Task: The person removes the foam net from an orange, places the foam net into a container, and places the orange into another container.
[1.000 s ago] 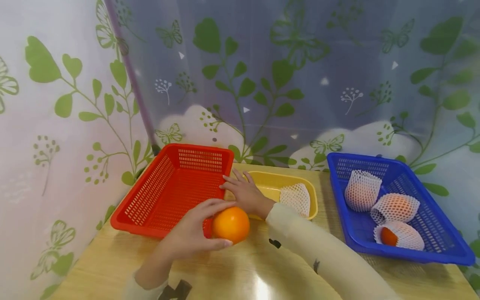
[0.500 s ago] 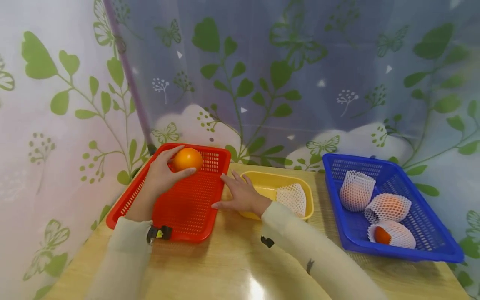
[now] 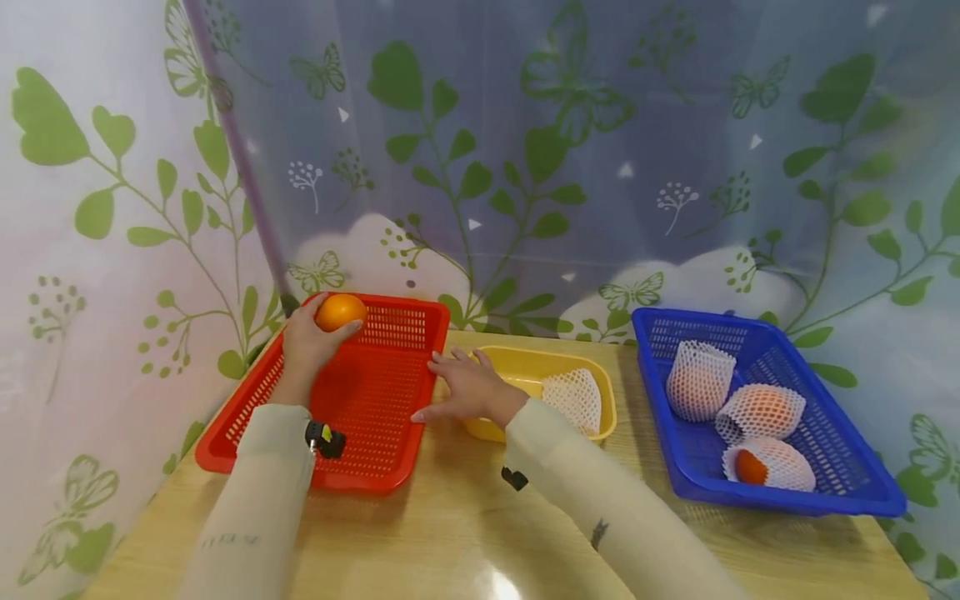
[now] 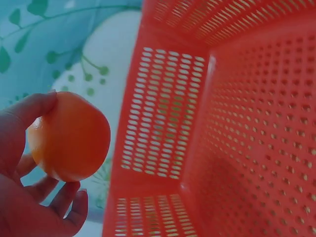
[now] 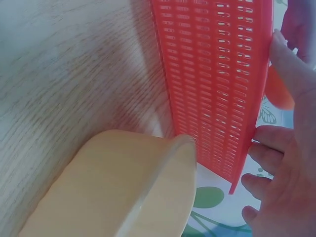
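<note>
The orange (image 3: 341, 312) has moved left, over the red basket (image 3: 367, 482) near its back-left corner, gripped by the left hand (image 3: 303, 343), while the right hand (image 3: 472, 388), fingers spread, touches the rim, probably steadying it.

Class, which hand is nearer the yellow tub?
Right. The right hand is by the left end of the yellow tub; the left hand is farther left, at the red basket.
</note>
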A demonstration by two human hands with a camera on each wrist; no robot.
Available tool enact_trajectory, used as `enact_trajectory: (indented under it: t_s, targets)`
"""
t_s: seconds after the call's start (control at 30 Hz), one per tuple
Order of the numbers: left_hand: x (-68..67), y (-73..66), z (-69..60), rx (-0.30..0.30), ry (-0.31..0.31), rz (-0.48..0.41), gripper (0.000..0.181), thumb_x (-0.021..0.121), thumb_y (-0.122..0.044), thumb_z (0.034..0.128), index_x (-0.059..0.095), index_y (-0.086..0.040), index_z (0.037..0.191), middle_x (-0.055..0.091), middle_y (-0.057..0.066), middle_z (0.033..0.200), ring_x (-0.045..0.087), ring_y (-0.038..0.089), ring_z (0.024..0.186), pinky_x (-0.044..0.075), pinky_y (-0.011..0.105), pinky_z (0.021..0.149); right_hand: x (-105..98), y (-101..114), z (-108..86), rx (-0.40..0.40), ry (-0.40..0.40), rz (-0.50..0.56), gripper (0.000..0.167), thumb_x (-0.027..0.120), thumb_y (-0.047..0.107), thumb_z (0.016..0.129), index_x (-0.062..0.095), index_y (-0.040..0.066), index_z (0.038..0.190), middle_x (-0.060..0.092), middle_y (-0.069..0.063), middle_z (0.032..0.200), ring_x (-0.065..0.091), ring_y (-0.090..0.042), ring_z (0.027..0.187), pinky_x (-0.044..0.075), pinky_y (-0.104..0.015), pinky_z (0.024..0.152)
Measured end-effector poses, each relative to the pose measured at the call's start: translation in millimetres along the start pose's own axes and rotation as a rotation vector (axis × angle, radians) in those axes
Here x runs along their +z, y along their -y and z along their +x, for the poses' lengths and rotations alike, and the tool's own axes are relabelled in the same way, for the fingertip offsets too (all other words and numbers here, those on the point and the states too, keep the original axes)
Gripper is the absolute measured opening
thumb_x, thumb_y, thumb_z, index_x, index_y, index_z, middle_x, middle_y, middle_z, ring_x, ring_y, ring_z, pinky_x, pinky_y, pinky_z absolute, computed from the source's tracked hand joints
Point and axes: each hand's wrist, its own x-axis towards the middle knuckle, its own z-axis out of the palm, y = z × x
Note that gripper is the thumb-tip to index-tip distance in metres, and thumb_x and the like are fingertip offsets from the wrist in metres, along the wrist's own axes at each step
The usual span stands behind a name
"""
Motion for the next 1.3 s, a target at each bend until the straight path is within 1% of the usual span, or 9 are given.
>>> enact_trajectory:
  t_s: [0.13, 0.2, 0.4, 0.57, 0.77, 0.87, 0.97, 1.17, 1.3]
  targets:
    - [5.2, 11.0, 6.4, -0.009, 0.042, 0.1, 0.076, 0.07, -0.036, 0.0878, 0.036, -0.004, 0.148, 0.039, 0.028, 0.143, 0.039, 0.046, 0.126, 0.033, 0.058, 0.103, -1, 2, 1.0, 0.003, 0.004, 0.001, 0.094, 0.063, 0.07, 0.078, 0.039, 0.012, 0.149, 0.029, -0.003, 0.157, 0.017, -0.031, 0.147, 0.006, -0.054, 0.116]
    - [8.1, 16.6, 7.9, -0.014, 0.063, 0.13, 0.076, 0.07, -0.035, 0.0884, 0.036, -0.003, 0.148, 0.039, 0.029, 0.142, 0.039, 0.047, 0.125, 0.033, 0.059, 0.103, -2, 3, 1.8, 0.008, 0.012, -0.009, 0.095, 0.062, 0.07, 0.078, 0.039, 0.012, 0.149, 0.028, -0.003, 0.157, 0.018, -0.03, 0.146, 0.006, -0.054, 0.116]
    - [16.9, 29.1, 6.6, -0.021, 0.113, 0.138, 0.075, 0.068, -0.033, 0.0889, 0.035, -0.001, 0.148, 0.037, 0.032, 0.141, 0.039, 0.05, 0.122, 0.034, 0.062, 0.101, -6, 5, 1.9, 0.04, 0.038, -0.08, 0.092, 0.062, 0.07, 0.079, 0.04, 0.015, 0.149, 0.029, -0.001, 0.157, 0.024, -0.027, 0.145, 0.009, -0.053, 0.116]
    - [19.6, 38.4, 2.4, -0.041, 0.134, 0.2, 0.073, 0.069, -0.028, 0.0887, 0.035, 0.001, 0.147, 0.034, 0.033, 0.142, 0.035, 0.052, 0.122, 0.032, 0.062, 0.102, -7, 11, 1.4, 0.038, 0.063, -0.064, 0.091, 0.065, 0.068, 0.078, 0.041, 0.016, 0.148, 0.032, -0.003, 0.155, 0.032, -0.025, 0.142, 0.011, -0.054, 0.116]
    - [21.9, 39.4, 4.8, -0.049, 0.132, 0.237, 0.074, 0.07, -0.023, 0.0879, 0.033, -0.001, 0.147, 0.03, 0.032, 0.144, 0.032, 0.053, 0.121, 0.032, 0.064, 0.098, -11, 12, 2.6, 0.062, 0.062, -0.051, 0.092, 0.066, 0.067, 0.077, 0.04, 0.016, 0.149, 0.031, -0.002, 0.156, 0.033, -0.021, 0.141, 0.011, -0.053, 0.116]
    - [23.2, 39.6, 7.5, -0.066, 0.142, 0.269, 0.072, 0.07, -0.021, 0.0878, 0.033, -0.002, 0.147, 0.029, 0.031, 0.145, 0.03, 0.054, 0.124, 0.03, 0.066, 0.098, -15, 12, 2.4, 0.067, 0.064, -0.035, 0.093, 0.068, 0.067, 0.076, 0.04, 0.015, 0.149, 0.031, -0.002, 0.156, 0.034, -0.019, 0.141, 0.013, -0.053, 0.115]
    - [23.9, 41.0, 7.3, -0.067, 0.161, 0.299, 0.07, 0.068, -0.018, 0.0879, 0.034, -0.002, 0.147, 0.029, 0.032, 0.144, 0.028, 0.054, 0.126, 0.028, 0.067, 0.099, -16, 14, 1.6, 0.074, 0.071, -0.012, 0.095, 0.069, 0.067, 0.076, 0.039, 0.014, 0.149, 0.03, -0.001, 0.156, 0.034, -0.018, 0.141, 0.015, -0.053, 0.115]
    - [26.3, 43.7, 3.7, -0.02, 0.218, 0.339, 0.066, 0.065, -0.012, 0.0864, 0.036, -0.002, 0.145, 0.028, 0.033, 0.142, 0.025, 0.055, 0.127, 0.026, 0.07, 0.097, -15, 14, -0.1, 0.098, 0.081, 0.022, 0.096, 0.071, 0.064, 0.075, 0.038, 0.013, 0.15, 0.029, -0.001, 0.157, 0.032, -0.019, 0.142, 0.014, -0.051, 0.116]
    - [26.9, 44.3, 4.6, -0.017, 0.252, 0.343, 0.068, 0.066, -0.015, 0.0859, 0.036, -0.003, 0.146, 0.025, 0.034, 0.142, 0.022, 0.055, 0.129, 0.025, 0.07, 0.098, -15, 13, -0.1, 0.097, 0.084, 0.025, 0.096, 0.07, 0.064, 0.076, 0.037, 0.014, 0.15, 0.027, -0.001, 0.157, 0.031, -0.018, 0.142, 0.014, -0.05, 0.116]
